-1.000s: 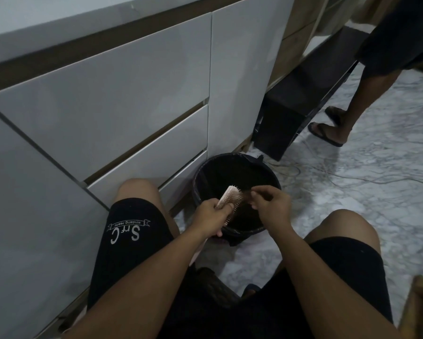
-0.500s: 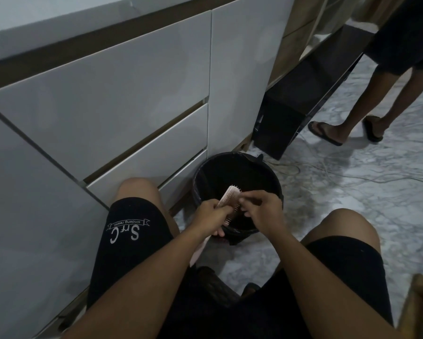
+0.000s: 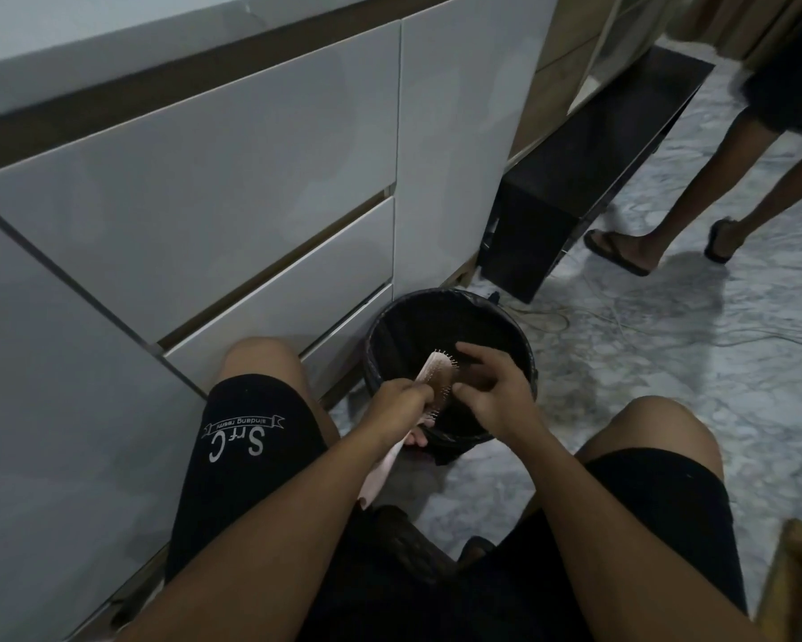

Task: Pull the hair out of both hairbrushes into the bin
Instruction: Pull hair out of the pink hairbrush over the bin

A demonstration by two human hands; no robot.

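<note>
Two hands: both meet over the mouth of the bin, between the seated person's knees.
Left hand point(image 3: 401, 403): its fingers are curled round the pink hairbrush where head meets handle, gripping it firmly.
Pink hairbrush point(image 3: 436, 377): tilted, its head up and away over the bin opening, bristles facing the right hand; its handle runs down and back under the left wrist, the end showing below the forearm.
Right hand point(image 3: 489, 393): set against the bristle face of the brush; the index finger reaches up past the top of the head, the thumb presses at the lower bristles, and the other fingers curl in between.
Hair: a dark tuft seems to sit under the right fingers against the bristles, but it is too dim to tell it from the bin's dark inside, so whether the fingers pinch it I cannot tell.
Bin point(image 3: 526, 359): round, black, lined with a black bag, standing on the marble floor point(image 3: 668, 386) just beside the white drawers point(image 3: 251, 215).
Second person: bare legs in sandals point(image 3: 614, 247) stand well apart at the upper right, near a black low unit point(image 3: 575, 178).
Cable point(image 3: 644, 331): lies loose on the floor behind the bin.
</note>
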